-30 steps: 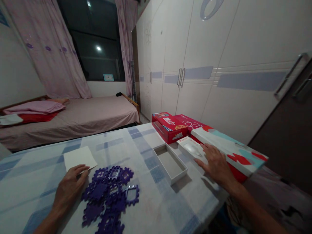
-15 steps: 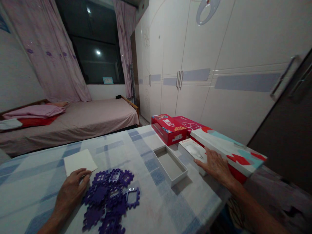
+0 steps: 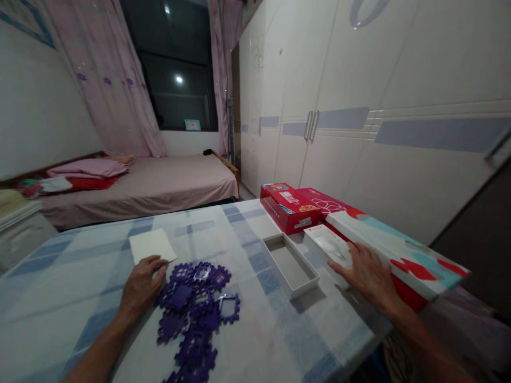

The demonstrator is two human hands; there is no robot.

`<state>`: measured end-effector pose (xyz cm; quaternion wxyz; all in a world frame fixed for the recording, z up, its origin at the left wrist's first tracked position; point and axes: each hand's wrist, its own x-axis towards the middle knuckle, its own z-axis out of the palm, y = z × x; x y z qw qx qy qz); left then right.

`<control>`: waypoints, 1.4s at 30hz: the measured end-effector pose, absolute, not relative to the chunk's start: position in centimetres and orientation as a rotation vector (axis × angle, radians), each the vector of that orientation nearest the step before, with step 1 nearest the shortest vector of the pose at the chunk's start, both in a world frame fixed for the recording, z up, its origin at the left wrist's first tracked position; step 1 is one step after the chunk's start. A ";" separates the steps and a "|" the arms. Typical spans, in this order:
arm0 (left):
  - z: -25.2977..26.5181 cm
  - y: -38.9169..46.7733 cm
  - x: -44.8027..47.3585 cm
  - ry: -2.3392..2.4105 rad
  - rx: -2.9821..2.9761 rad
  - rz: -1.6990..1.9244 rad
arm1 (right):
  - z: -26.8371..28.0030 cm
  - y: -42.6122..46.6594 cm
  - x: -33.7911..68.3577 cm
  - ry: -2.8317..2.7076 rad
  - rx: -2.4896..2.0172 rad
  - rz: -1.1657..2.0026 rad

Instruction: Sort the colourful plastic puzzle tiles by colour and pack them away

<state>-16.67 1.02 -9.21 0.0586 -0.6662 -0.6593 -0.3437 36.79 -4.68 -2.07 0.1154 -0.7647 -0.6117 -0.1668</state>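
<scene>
My left hand (image 3: 144,284) rests on the table with its fingers loosely bent and nothing visible in them. Its fingertips lie by the near edge of a cream-coloured square sheet or pad (image 3: 151,243). Just right of that hand is a loose pile of purple plastic pieces (image 3: 179,298) with notched edges, some with window-like openings. My right hand (image 3: 365,274) spans the near end of a small white box (image 3: 329,242) with a picture on top, thumb on the left and fingers on the right. The box's near end is partly hidden by the hand.
An open grey-white box tray (image 3: 293,268) stands left of the white box. Behind are a red printed box (image 3: 293,210) and a long red, white and teal box (image 3: 399,244) along the table's right side. A checked cloth (image 3: 259,330) covers the table. Beyond stand a bed and wardrobe.
The view has turned slightly to the left, so everything appears shifted to the right. Both hands keep about the same places beside the pad and on the white box.
</scene>
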 end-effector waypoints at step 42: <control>-8.9 0.7 -15.3 -1.922 -2.129 -0.979 | -3.7 1.5 9.1 -2.209 -1.230 0.397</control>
